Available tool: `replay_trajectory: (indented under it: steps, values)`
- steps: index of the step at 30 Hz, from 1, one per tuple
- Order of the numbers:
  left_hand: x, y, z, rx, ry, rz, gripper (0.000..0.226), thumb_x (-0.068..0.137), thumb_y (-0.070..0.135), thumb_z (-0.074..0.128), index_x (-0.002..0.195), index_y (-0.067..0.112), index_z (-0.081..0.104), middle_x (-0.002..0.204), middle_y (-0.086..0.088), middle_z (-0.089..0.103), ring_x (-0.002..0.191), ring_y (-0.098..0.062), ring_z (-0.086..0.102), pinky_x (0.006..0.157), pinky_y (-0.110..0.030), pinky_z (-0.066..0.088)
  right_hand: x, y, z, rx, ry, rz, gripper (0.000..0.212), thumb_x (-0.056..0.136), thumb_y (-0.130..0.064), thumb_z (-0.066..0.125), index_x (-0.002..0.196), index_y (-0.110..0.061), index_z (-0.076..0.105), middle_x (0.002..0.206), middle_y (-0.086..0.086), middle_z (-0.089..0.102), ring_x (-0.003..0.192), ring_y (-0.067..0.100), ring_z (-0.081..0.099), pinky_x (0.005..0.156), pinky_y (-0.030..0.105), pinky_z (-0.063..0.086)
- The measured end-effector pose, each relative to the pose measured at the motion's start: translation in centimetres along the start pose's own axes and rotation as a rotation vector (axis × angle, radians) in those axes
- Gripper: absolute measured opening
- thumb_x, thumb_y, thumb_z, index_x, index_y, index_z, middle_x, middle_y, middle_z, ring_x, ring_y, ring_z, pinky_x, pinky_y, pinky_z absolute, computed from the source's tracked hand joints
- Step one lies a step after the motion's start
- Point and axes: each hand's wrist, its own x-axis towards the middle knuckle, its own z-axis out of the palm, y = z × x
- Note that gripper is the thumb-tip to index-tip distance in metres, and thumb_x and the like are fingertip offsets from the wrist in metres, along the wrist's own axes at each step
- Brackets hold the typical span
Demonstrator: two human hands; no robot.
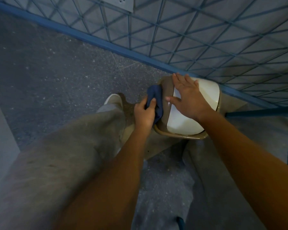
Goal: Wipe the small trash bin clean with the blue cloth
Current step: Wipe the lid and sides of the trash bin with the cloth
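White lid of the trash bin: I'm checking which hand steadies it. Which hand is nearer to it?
Right. The right hand lies flat on the white lid; the left hand grips the blue cloth against the bin's brown rim, beside the lid.

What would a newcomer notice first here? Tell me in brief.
The small trash bin, brown with a white lid, sits centre-right beside a blue lattice frame. The right hand lies flat on the lid, while the left hand grips a blue cloth at the bin's left side.
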Motion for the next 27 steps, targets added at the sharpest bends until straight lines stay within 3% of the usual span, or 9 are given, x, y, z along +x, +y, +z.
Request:
replay_trajectory:
  steps: [3,7,8,11,14,19,21,23,27]
  values:
    - [-2.0,-0.6,0.8,-0.044,0.038,0.077,0.037,0.084,0.040,0.057,0.104,0.009,0.064,0.105,-0.022,0.060,0.099,-0.029,0.060,0.089,-0.041,0.049,0.0,0.1,0.0,-0.017,0.001,-0.004,0.071,0.094,-0.034,0.046,0.148,-0.013,0.005,0.159,0.005,0.005,0.146,0.026,-0.002,0.117,0.044,-0.003]
    - [-4.5,-0.9,1.9,-0.046,0.203,0.153,0.039,0.083,0.029,0.065,0.113,0.004,0.061,0.108,-0.014,0.056,0.095,-0.015,0.054,0.076,-0.006,0.043,0.0,0.1,-0.1,-0.050,-0.009,-0.006,0.070,0.095,-0.035,0.044,0.148,-0.014,0.004,0.159,0.005,0.004,0.146,0.026,-0.001,0.117,0.044,-0.003]
    - [-4.7,-1.0,2.1,-0.043,0.215,0.150,0.039,0.083,0.027,0.066,0.114,0.004,0.060,0.109,-0.012,0.053,0.096,-0.014,0.052,0.075,-0.005,0.041,0.0,0.1,-0.1,-0.057,-0.012,-0.005,0.069,0.095,-0.035,0.043,0.148,-0.014,0.004,0.159,0.004,0.005,0.146,0.026,-0.001,0.117,0.044,-0.002]
    - [-4.4,-1.6,2.1,-0.015,0.218,0.103,0.036,0.085,0.030,0.063,0.109,0.003,0.060,0.107,-0.006,0.047,0.098,-0.016,0.052,0.082,-0.018,0.039,0.1,0.0,-0.2,-0.071,-0.023,0.007,0.068,0.096,-0.035,0.041,0.148,-0.015,0.003,0.159,0.004,0.005,0.146,0.025,0.000,0.117,0.044,-0.002]
    - [-4.4,-2.1,2.1,0.027,0.315,0.048,0.037,0.087,0.030,0.059,0.096,-0.005,0.060,0.106,-0.014,0.052,0.090,-0.016,0.051,0.080,-0.023,0.042,0.1,-0.1,-0.2,-0.077,-0.024,0.016,0.067,0.096,-0.035,0.040,0.148,-0.015,0.003,0.159,0.003,0.005,0.146,0.025,-0.001,0.117,0.044,-0.001]
    - [-6.3,-1.2,3.4,0.036,0.367,0.228,0.034,0.085,0.024,0.064,0.105,-0.003,0.061,0.100,-0.001,0.043,0.086,-0.008,0.048,0.070,-0.003,0.038,0.1,-0.2,-0.1,-0.074,-0.011,0.020,0.066,0.096,-0.035,0.040,0.148,-0.015,0.005,0.159,0.004,0.007,0.146,0.025,0.001,0.117,0.044,-0.001]
    - [-5.4,-0.2,3.4,0.021,0.346,0.241,0.034,0.085,0.023,0.064,0.108,-0.002,0.061,0.104,-0.006,0.046,0.090,-0.011,0.049,0.077,-0.014,0.042,0.1,-0.2,-0.1,-0.069,-0.007,0.024,0.064,0.097,-0.034,0.039,0.148,-0.014,0.006,0.159,0.003,0.008,0.146,0.025,0.002,0.117,0.043,-0.001]
    - [-3.3,1.0,2.7,-0.034,0.270,0.124,0.036,0.087,0.023,0.060,0.116,0.002,0.057,0.118,-0.013,0.050,0.102,-0.017,0.052,0.089,-0.026,0.042,0.1,-0.2,0.0,-0.059,0.001,0.024,0.062,0.098,-0.032,0.037,0.148,-0.014,0.006,0.159,0.003,0.008,0.146,0.025,0.002,0.117,0.043,-0.001]
    - [1.4,3.3,1.2,-0.134,0.030,0.014,0.045,0.090,0.019,0.055,0.134,0.015,0.045,0.141,-0.008,0.046,0.129,-0.021,0.043,0.110,-0.033,0.033,0.1,-0.1,0.3,-0.038,0.025,0.025,0.060,0.098,-0.032,0.036,0.148,-0.015,0.008,0.158,0.003,0.009,0.146,0.025,0.002,0.117,0.043,-0.001]
